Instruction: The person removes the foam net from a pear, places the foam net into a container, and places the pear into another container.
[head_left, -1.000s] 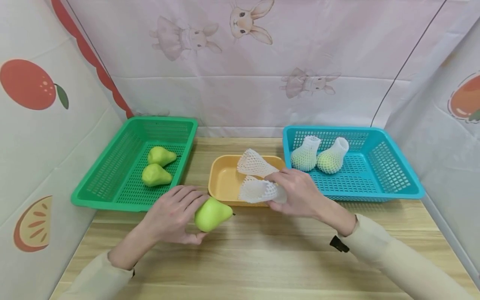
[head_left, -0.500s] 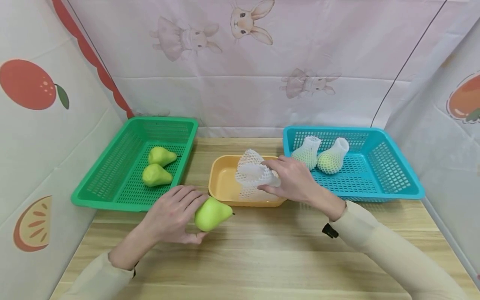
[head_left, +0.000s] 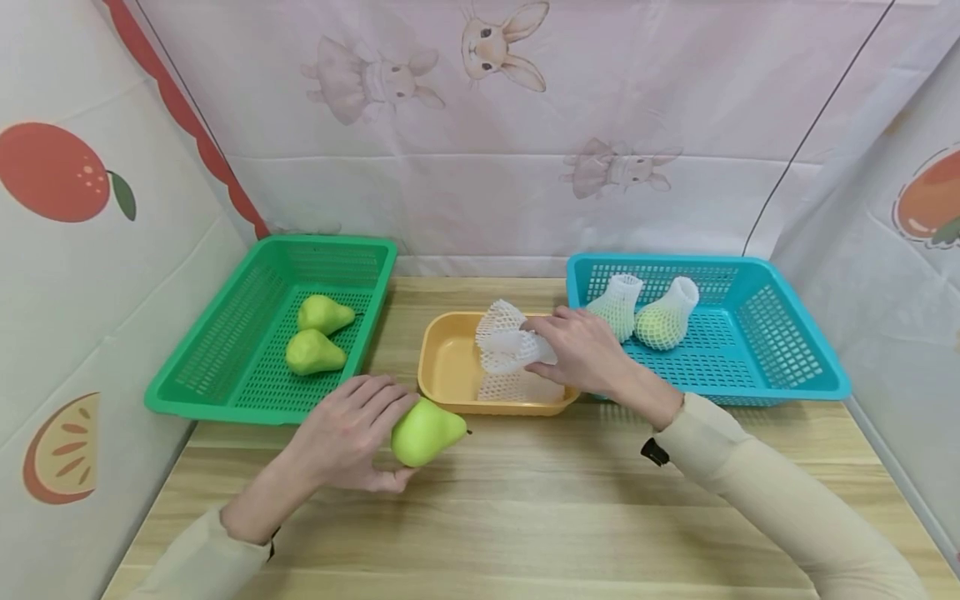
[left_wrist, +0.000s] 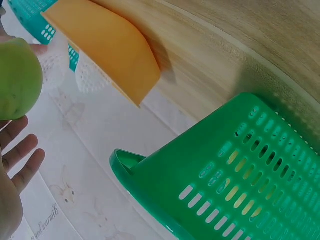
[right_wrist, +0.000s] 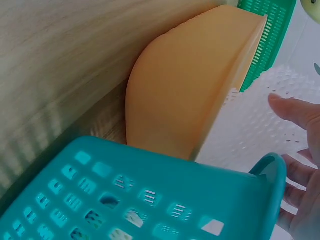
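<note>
My left hand (head_left: 352, 437) grips a green pear (head_left: 424, 432) above the table, its stem end pointing right. In the left wrist view the pear (left_wrist: 19, 80) rests against the fingers. Over the yellow tray (head_left: 450, 367), my right hand (head_left: 588, 354) pinches a white foam net sleeve (head_left: 510, 340) between thumb and fingers. Another foam net (head_left: 517, 387) lies below it in the tray. Part of the tray's right side is hidden behind the right hand. The held net (right_wrist: 255, 120) also shows beside the thumb in the right wrist view.
A green basket (head_left: 202, 350) at the left holds two bare pears (head_left: 315, 352). The blue basket (head_left: 750, 367) at the right contains two pears in foam nets (head_left: 663, 321). Behind the wooden table (head_left: 510, 517) hangs a printed cloth (head_left: 480, 200).
My right hand has moved slightly up and left, and one net has separated from the other, which now lies lower in the tray. The left hand with the pear has stayed in place.
</note>
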